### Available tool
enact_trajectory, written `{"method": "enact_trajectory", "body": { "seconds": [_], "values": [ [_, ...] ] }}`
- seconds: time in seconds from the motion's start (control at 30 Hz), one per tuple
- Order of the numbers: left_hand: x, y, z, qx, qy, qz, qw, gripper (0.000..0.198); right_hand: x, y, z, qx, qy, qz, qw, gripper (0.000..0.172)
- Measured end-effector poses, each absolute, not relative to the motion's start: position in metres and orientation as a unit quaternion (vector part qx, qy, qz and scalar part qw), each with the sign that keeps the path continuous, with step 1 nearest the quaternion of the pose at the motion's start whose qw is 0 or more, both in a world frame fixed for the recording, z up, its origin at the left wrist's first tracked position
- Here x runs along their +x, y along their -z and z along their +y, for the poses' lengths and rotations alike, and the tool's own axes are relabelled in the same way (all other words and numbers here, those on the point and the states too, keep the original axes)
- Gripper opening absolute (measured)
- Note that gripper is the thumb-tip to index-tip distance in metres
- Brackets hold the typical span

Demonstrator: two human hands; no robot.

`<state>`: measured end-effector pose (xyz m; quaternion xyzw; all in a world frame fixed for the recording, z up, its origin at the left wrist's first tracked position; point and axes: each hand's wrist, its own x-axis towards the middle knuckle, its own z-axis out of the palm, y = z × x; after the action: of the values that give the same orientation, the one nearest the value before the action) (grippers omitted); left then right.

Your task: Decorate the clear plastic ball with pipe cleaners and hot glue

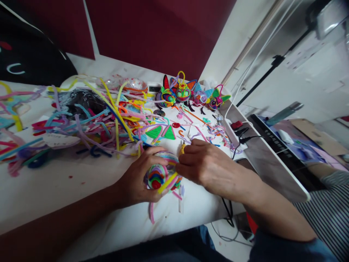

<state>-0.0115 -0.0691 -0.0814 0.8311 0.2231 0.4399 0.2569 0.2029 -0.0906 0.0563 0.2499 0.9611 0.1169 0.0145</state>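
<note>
My left hand (136, 178) is wrapped round a ball-shaped craft figure (157, 174) covered in coiled coloured pipe cleaners, with a red centre on one coil. A yellow pipe cleaner (167, 183) lies slantwise across its front. At the figure's right side my right hand (195, 162) is closed, its fingertips near the yellow strip. Something small and yellow with a pointed metal tip (182, 147) sticks up from that closed hand; most of it is hidden. Pink strips hang below the figure.
A large tangle of pipe cleaners (92, 123) covers the table's left and back. Several finished figures (183, 92) stand at the back. Green wing shapes (160, 132) lie before them. A raised table edge (267, 163) with cables runs along the right, and a person's striped clothing (324, 211) shows beyond.
</note>
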Motion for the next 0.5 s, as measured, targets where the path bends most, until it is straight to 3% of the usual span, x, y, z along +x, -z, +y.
{"method": "enact_trajectory", "body": {
  "seconds": [0.33,0.5],
  "values": [
    [-0.012,0.079,-0.067,0.828,-0.436,0.221,0.274,0.055,0.195,-0.067,-0.082,0.258,-0.063,0.961,0.072,0.016],
    [-0.012,0.078,-0.068,0.829,-0.437,0.219,0.271,0.051,0.187,-0.074,-0.078,0.283,-0.024,0.948,0.146,0.017]
  ]
}}
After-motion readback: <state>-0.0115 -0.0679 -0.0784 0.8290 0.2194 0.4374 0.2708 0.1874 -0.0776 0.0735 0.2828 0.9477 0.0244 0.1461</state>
